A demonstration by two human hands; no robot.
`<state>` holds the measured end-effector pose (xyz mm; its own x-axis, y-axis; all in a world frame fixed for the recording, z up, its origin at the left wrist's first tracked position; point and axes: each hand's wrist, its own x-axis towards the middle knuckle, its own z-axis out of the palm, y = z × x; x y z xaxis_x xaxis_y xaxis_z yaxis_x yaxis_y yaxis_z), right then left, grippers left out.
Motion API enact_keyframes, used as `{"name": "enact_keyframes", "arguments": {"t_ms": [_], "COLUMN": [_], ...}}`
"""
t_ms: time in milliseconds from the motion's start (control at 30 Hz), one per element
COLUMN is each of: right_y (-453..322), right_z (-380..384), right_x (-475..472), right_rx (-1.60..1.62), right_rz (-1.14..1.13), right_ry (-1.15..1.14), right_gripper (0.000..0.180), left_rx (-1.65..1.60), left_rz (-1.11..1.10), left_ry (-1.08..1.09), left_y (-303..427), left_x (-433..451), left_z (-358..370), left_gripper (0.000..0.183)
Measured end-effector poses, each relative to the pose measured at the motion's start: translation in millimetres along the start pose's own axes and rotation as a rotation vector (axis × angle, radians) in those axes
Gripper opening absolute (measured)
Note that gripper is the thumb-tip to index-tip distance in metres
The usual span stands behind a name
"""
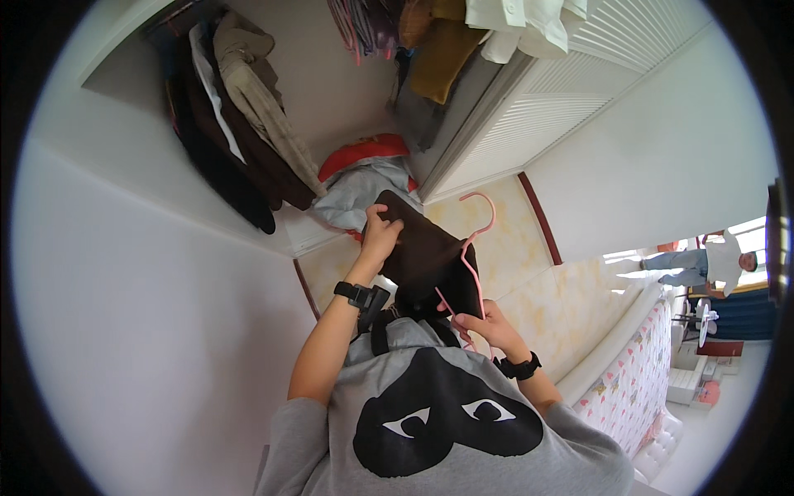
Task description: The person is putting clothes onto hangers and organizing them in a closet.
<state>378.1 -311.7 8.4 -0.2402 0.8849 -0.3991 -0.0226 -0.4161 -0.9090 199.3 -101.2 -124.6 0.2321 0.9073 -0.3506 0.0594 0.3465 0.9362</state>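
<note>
A dark brown garment (422, 248) is spread between my two hands in front of my waist. My left hand (381, 235) pinches its upper left part, the fingers bent over the cloth. With my right hand (493, 328) I grip a pink clothes hanger (477, 273) together with the garment's edge. The hanger stands on end with its hook pointing up and away from me. Part of its lower bar is hidden by the cloth and my fingers. Whether the garment is trousers or a top, I cannot tell.
Ahead is an open wardrobe with hanging clothes (248, 105) on the left and more garments (440, 56) at the top. A grey and red bag or bundle (366, 180) lies at its base. A louvred door (527, 111) stands right. Farther right are a bed (633, 372) and another person (707, 263).
</note>
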Motion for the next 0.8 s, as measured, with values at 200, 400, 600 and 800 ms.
{"name": "enact_keyframes", "arguments": {"t_ms": [200,400,600,800], "right_y": [36.8,1.4,38.7,45.7], "right_z": [-26.0,-10.8,-29.4,-28.0], "right_x": [-12.5,-11.9,11.4,55.8], "right_rx": [-0.003,0.026,-0.188,-0.367], "right_rz": [0.104,0.000,-0.020,-0.045], "right_ry": [0.065,0.076,-0.052,-0.063], "right_gripper": [0.043,0.049,0.052,0.050], "left_rx": [0.418,-0.073,-0.410,-0.239], "left_rz": [0.150,0.344,0.393,0.523], "left_ry": [-0.155,-0.045,-0.069,-0.251], "left_y": [78.7,120.1,219.1,311.7], "left_x": [-21.7,-15.7,-61.7,-89.0], "left_z": [-33.9,-63.4,-60.9,-79.6], "left_gripper": [0.025,0.026,0.027,0.023]}}
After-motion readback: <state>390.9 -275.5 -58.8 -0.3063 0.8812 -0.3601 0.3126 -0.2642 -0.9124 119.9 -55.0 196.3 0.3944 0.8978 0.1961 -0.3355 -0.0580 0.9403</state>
